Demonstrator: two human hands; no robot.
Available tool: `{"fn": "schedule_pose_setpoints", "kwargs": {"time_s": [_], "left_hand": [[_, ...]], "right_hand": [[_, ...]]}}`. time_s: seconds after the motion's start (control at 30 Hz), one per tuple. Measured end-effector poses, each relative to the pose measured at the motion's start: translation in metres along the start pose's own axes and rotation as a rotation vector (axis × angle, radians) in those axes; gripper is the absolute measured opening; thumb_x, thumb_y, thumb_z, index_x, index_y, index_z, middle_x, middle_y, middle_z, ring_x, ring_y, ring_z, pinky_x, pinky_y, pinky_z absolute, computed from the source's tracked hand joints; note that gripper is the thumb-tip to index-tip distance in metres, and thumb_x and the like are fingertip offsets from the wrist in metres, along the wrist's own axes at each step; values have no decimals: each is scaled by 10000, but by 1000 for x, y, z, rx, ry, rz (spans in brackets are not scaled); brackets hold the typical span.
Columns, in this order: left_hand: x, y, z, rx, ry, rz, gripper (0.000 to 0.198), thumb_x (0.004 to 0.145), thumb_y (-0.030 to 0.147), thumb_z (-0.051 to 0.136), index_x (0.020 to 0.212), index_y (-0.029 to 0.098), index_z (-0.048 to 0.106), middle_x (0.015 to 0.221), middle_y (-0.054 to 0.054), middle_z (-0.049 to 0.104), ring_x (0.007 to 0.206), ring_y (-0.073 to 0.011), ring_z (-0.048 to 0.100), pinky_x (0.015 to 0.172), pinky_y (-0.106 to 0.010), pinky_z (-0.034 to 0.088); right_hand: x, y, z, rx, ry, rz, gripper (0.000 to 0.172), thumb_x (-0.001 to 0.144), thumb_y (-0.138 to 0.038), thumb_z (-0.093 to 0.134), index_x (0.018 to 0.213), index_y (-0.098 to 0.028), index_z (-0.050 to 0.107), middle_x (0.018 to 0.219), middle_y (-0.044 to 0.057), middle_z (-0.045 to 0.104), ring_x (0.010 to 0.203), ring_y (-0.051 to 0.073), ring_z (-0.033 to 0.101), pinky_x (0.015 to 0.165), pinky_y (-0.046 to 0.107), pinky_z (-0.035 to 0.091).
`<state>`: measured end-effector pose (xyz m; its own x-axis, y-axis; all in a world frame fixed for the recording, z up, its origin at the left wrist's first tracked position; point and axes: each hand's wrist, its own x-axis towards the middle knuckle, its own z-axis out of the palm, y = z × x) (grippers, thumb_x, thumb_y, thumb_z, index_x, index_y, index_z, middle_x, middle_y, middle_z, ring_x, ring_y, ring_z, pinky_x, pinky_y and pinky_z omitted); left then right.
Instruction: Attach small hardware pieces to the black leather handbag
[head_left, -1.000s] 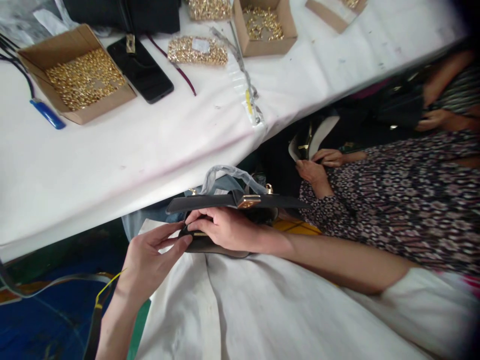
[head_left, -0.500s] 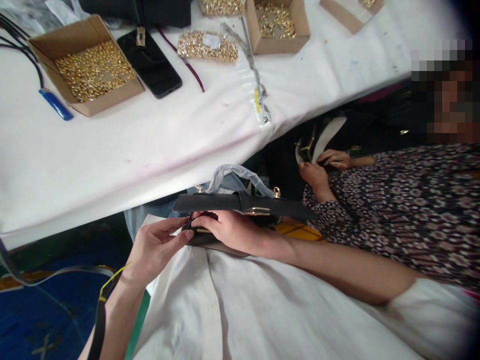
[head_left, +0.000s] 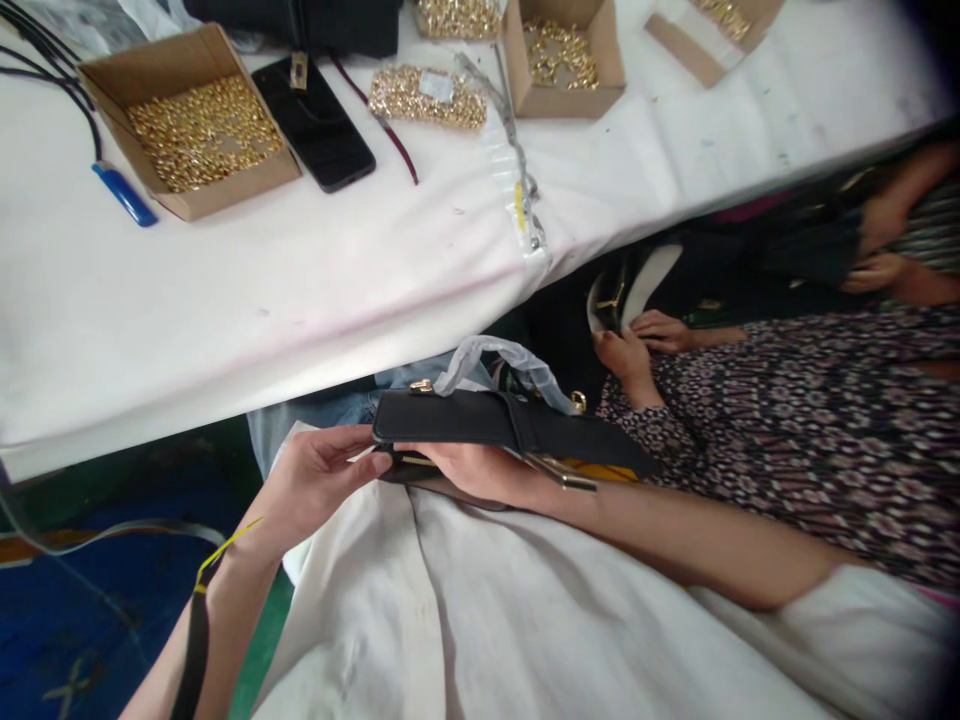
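A black handbag (head_left: 450, 418) lies at my lap, its flap lifted over the opening. Clear wrap covers its handle (head_left: 510, 352), which has gold rings at both ends. My left hand (head_left: 319, 485) pinches the bag's left corner between thumb and fingers. Under the flap, my right hand (head_left: 476, 472) reaches into the bag beside a gold zip (head_left: 420, 461); its fingertips are hidden by the flap. A gold metal bar (head_left: 574, 480) hangs from the flap strap, over my right wrist.
On the white table (head_left: 225, 290) are a cardboard box of gold fittings (head_left: 202, 130), a phone (head_left: 319, 130), a bag of gold parts (head_left: 427, 98), another box (head_left: 562, 60) and a blue-handled tool (head_left: 124, 195). A co-worker's hands (head_left: 637, 340) hold a bag at right.
The bag's flap has come down further over my right hand, whose fingers have slid beneath it. The gold bar has swung down toward my wrist. The view has shifted slightly.
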<state>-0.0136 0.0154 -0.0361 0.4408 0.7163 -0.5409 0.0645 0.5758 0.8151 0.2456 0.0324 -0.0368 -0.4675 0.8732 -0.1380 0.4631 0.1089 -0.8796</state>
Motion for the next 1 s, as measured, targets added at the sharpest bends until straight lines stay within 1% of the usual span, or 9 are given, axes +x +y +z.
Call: {"fn": "schedule_pose_setpoints", "kwargs": {"time_s": [0.1,0.2,0.33,0.43,0.53,0.63,0.77,0.9,1.0], "left_hand": [[2,4,-4,92,-7,-13,419,988,397,850,1374,235,841,1304,-99,853,1206,-336,800,1053,-424,655],[5,10,-4,79,1,-31,423,983,395,850,1369,224,841,1273,-103,861,1173,-322,806,1013,-400,659],[8,17,-1,64,-18,-18,420,988,359,825,1376,197,835,1298,-113,851,1166,-323,804,983,-385,660],[7,16,-1,137,-6,-14,428,991,366,804,1384,201,832,1279,-99,856,1131,-330,813,965,-394,670],[3,12,-2,240,21,4,413,1008,392,767,1384,236,838,1226,-69,868,1123,-349,817,975,-421,672],[0,11,-1,308,45,26,426,1025,394,730,1426,281,818,1239,-39,864,1159,-365,810,1012,-445,665],[-1,19,4,386,72,73,446,1013,301,707,1448,296,805,1221,-8,869,1127,-340,820,980,-389,669],[0,25,10,452,81,131,452,999,206,657,1407,293,829,1162,16,880,1079,-307,826,919,-330,666],[0,27,17,438,117,130,486,992,180,620,1425,278,819,1162,16,882,1072,-300,826,910,-327,671]], "right_hand": [[6,-1,-3,-4,-76,-30,162,1077,-328,701,1099,-323,862,1181,-24,855,1224,264,754,1138,395,588],[9,0,-1,24,-110,-18,203,1084,-279,664,1086,-315,864,1235,-24,850,1257,261,747,1157,392,579],[12,2,3,110,-60,49,207,1085,-294,662,1048,-290,866,1268,-8,844,1303,268,739,1230,413,534],[15,2,4,172,-40,90,254,1082,-283,648,938,-266,856,1243,11,850,1271,278,763,1265,449,509],[18,-3,1,216,-62,108,205,1043,-284,700,897,-254,840,1217,20,855,1224,282,778,1218,441,553],[23,-11,-1,294,-3,173,103,997,-314,774,951,-242,832,1106,25,863,1097,263,792,1114,423,614],[28,-13,2,419,10,273,191,950,-386,844,895,-207,810,954,31,848,946,236,790,995,396,638],[28,-7,8,496,-2,354,193,925,-379,863,902,-194,814,936,42,844,924,226,790,953,383,638],[26,-1,10,518,30,352,162,910,-350,867,902,-198,809,950,34,846,940,222,790,972,382,627]]}}
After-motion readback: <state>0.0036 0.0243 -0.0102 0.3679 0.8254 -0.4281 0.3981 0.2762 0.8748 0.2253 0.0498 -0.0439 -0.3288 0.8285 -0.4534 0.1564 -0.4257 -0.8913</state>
